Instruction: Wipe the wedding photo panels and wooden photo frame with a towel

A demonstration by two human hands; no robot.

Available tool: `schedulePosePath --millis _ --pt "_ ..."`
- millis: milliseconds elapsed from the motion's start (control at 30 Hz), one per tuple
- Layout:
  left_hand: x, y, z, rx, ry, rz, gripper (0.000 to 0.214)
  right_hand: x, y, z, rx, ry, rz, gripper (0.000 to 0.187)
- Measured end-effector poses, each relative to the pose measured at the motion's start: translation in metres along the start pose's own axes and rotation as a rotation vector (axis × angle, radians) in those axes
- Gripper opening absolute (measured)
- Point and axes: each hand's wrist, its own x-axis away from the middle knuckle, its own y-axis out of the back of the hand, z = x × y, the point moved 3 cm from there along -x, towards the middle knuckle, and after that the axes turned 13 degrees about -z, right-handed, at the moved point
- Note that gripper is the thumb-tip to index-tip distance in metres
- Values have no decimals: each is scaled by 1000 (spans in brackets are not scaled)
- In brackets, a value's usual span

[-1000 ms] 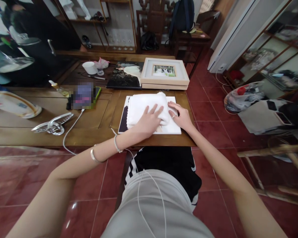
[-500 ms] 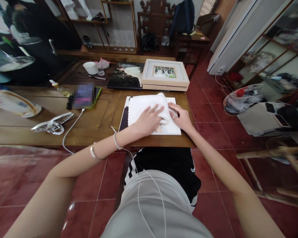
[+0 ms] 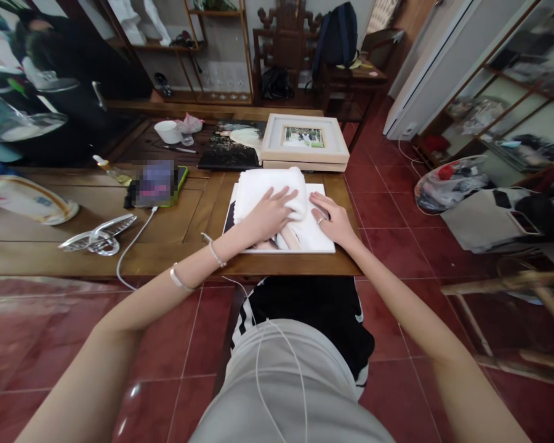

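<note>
A folded white cloth [image 3: 268,184] lies over the upper left part of a flat photo panel [image 3: 311,241] near the table's front edge. My left hand [image 3: 274,214] rests flat on the cloth with its fingers spread. On the right part of the panel lies my right hand [image 3: 332,218], fingers stretched out and holding nothing, a ring on one of them. Part of a printed picture shows below the cloth; the cloth and my left hand hide the rest of it.
Behind the panel lie a white-framed photo [image 3: 305,138] and a dark photo board [image 3: 233,144]. To the left on the wooden table [image 3: 203,261] are a silver hair claw [image 3: 99,237], a phone [image 3: 154,183] with a white cable, a dropper bottle [image 3: 113,169] and a white cup [image 3: 168,131].
My left hand and the cloth have slid slightly left and away from me, baring more of the printed picture. The right hand stays nearly in place on the panel.
</note>
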Motion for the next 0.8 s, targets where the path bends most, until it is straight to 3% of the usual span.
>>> schedulePosePath --millis 167,300,567,633,800 --pt "38 27 -49 -15 -107 73 26 0 -1 -2 -5 -2 8 38" --pt "44 39 -63 38 -123 28 27 -1 0 -3 -15 14 19 41" --pt "-19 27 -16 176 190 -149 35 -1 2 -1 -13 43 15 39" --pt "-36 21 -10 255 164 -203 32 -1 2 -1 -1 44 1 37" --pt "-65 6 -10 434 -66 -231 30 0 2 -5 9 34 -3 31"
